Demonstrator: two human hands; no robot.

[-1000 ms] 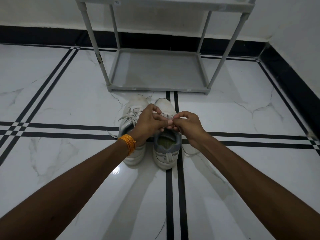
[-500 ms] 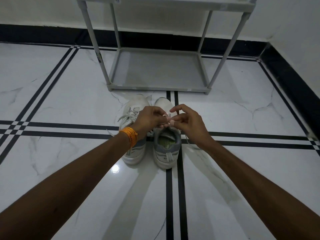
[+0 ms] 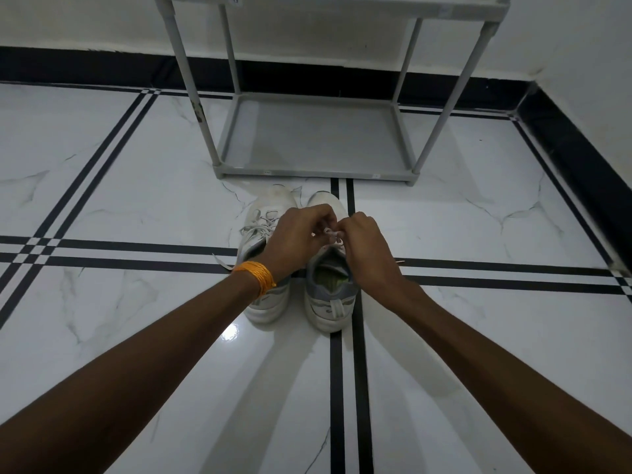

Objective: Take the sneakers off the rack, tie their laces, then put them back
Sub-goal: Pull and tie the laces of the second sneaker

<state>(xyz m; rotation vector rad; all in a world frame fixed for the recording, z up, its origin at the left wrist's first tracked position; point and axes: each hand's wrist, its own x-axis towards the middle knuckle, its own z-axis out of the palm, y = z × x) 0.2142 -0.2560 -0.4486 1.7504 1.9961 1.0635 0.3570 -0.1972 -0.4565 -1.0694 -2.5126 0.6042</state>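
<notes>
The white marble floor (image 3: 136, 186) with its black double lines fills most of the view. At the far side, against the wall, stands the grey rack (image 3: 314, 138); its bottom shelf shows bare, and the shelf above is cut by the top edge of the picture. Just in front of the rack, on the floor, the two sneakers stand side by side, toes toward the rack and heels toward the person. The left sneaker (image 3: 265, 302) is partly covered by the left wrist, which wears an orange bangle (image 3: 256, 275); its laces (image 3: 256, 225) lie loose over the tongue, and one end trails onto the floor to the left. The right sneaker (image 3: 330, 295) has its opening visible. Above its tongue, both hands meet. The left hand (image 3: 297, 241) and the right hand (image 3: 366, 248) are closed, fingers pinched on the white lace (image 3: 331, 234) of the right sneaker, which shows as a small loop in the gap between them.
</notes>
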